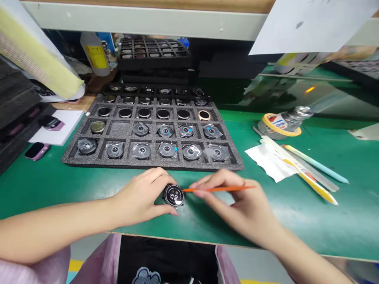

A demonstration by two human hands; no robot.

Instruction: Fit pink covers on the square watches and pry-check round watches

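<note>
A round watch face (174, 195) with its screen lit lies near the front of the green table. My left hand (149, 193) grips it by the edge, thumb below and fingers above. In my right hand (233, 197) is a thin orange stick (219, 189), pinched between thumb and fingers. Its pointed tip meets or nearly meets the right rim of the watch face; I cannot tell which. Just beyond my hands sits a grey foam tray (154, 165) whose compartments hold several round watch faces, many in clear film. One compartment (118, 129) in its second row from the front holds none.
A yellow-rimmed glass bottle (278, 128) stands at the right, near white tissue (271, 159) and several pens (319, 163). At the left are a purple smartwatch (37, 150) and stacked dark foam trays (14, 118). A low shelf edge (148, 19) spans the back.
</note>
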